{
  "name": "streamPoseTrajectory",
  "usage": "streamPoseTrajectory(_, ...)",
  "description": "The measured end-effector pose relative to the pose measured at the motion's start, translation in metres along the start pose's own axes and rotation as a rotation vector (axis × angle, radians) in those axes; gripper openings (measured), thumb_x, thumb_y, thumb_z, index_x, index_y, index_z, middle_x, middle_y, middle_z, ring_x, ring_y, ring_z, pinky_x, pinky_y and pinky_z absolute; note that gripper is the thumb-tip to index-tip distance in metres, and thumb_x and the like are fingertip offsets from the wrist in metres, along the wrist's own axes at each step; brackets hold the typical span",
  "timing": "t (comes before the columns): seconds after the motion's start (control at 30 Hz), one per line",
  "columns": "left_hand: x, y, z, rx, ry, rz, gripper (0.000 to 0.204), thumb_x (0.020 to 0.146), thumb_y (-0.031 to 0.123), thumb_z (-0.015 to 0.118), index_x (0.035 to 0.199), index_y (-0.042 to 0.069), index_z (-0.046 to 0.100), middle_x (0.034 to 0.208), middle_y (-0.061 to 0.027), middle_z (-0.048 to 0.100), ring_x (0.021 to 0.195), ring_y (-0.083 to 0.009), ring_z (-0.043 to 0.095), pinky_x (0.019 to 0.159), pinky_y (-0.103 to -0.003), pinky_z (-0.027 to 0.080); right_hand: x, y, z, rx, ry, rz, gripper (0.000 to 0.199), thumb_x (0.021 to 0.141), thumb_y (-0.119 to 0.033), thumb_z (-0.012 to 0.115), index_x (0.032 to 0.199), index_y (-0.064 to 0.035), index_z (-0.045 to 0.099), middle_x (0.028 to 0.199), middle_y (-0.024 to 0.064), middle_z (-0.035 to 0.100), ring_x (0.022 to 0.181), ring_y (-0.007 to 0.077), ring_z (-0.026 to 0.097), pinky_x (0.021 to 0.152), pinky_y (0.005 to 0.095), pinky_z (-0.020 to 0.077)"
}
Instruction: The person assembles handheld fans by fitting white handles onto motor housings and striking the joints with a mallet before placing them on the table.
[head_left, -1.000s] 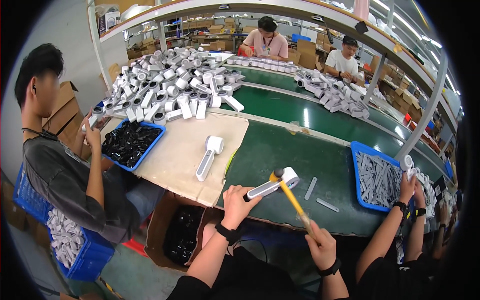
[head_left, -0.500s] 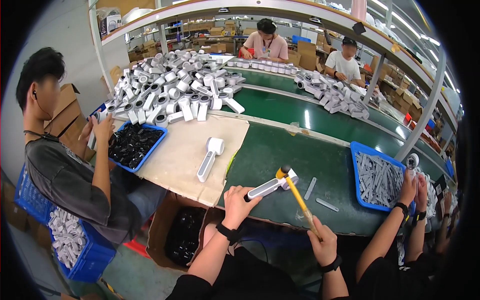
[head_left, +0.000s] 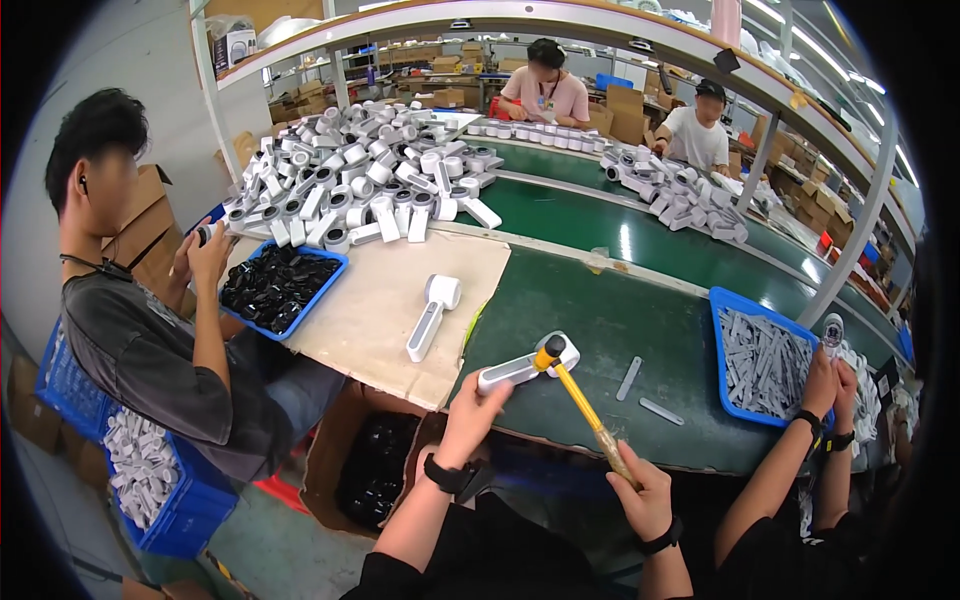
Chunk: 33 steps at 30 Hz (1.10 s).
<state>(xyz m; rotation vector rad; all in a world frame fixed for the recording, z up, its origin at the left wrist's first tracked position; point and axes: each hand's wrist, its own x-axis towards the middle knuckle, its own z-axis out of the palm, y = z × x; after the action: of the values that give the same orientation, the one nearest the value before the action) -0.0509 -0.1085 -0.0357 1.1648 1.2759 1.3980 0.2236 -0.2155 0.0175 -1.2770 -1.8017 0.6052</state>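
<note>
On the dark green table, a white handheld appliance (head_left: pixel 512 374) with a round head and a grey strip along its handle lies at a slant. Wrapped round the handle's lower end is my left hand (head_left: pixel 470 418), its thumb along the near side. My right hand (head_left: pixel 645 492) grips the wooden end of a small yellow-shafted hammer (head_left: pixel 580 398). The hammer's black and yellow head is over the handle where it joins the round head, covering that spot; contact cannot be made out. Two loose grey strips (head_left: pixel 629 379) lie to the right.
Another white appliance (head_left: pixel 434 318) lies on the cardboard sheet (head_left: pixel 385 310). Behind it rises a large pile of them (head_left: pixel 370 170). Blue trays hold black parts (head_left: pixel 278 288) and grey strips (head_left: pixel 765 352). Co-workers sit left, right and across; a cardboard box (head_left: pixel 322 470) stands below the table edge.
The appliance and my left hand have shifted slightly left and away from me. The hammer head has moved left and a little lower with it. The whole view has turned slightly.
</note>
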Motion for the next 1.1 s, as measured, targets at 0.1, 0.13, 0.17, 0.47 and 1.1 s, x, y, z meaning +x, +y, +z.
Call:
streamPoseTrajectory(0.1,-0.005,0.000,0.000,0.650,0.254,0.422,0.033,0.080,0.024,0.080,0.105,0.005,0.068,0.092,-0.0096,0.066,0.081,-0.0234,0.059,0.072,-0.037,0.048,0.004,-0.004,0.007,-0.033,0.062,-0.073,0.052,0.081,0.000,0.072,0.131,0.0015,0.059,0.076,0.0104,0.059,0.065,0.0159,0.056,0.064,0.0265,0.0445)
streamPoseTrajectory(0.13,-0.004,-0.001,0.001,0.790,0.295,0.518,0.028,0.076,0.021,0.081,0.098,0.006,0.072,0.093,-0.0102,0.066,0.088,-0.0271,0.059,0.078,-0.040,0.047,0.004,-0.005,0.010,-0.034,0.061,-0.072,0.052,0.081,0.000,0.072,0.131,0.0015,0.059,0.076,0.0104,0.059,0.065,0.0159,0.056,0.064,0.0265,0.0445)
streamPoseTrajectory(0.17,-0.003,-0.004,0.001,0.665,0.260,0.390,0.025,0.073,0.020,0.082,0.094,0.009,0.074,0.093,-0.0082,0.068,0.095,-0.0293,0.057,0.084,-0.041,0.044,0.004,-0.006,0.015,-0.062,0.121,-0.135,0.051,0.081,0.001,0.072,0.130,-0.0006,0.060,0.078,0.0118,0.061,0.066,0.0207,0.059,0.063,0.0290,0.0466)
streamPoseTrajectory(0.47,0.004,-0.013,-0.008,0.652,0.235,0.447,0.027,0.070,0.024,0.084,0.091,0.009,0.074,0.086,-0.0058,0.067,0.091,-0.0276,0.058,0.084,-0.039,0.042,0.004,-0.006,0.026,-0.138,-0.002,-0.157,0.049,0.081,0.000,0.072,0.128,-0.0032,0.062,0.076,0.0126,0.058,0.062,0.0245,0.059,0.058,0.0314,0.0458)
streamPoseTrajectory(1.1,0.002,-0.015,-0.010,0.660,0.244,0.439,0.026,0.070,0.024,0.084,0.090,0.010,0.075,0.085,-0.0057,0.068,0.090,-0.0276,0.059,0.083,-0.039,0.043,0.013,0.013,0.016,-0.263,0.000,-0.091,0.049,0.083,0.003,0.069,0.130,-0.0044,0.061,0.077,0.0129,0.059,0.063,0.0269,0.058,0.059,0.0319,0.0469)
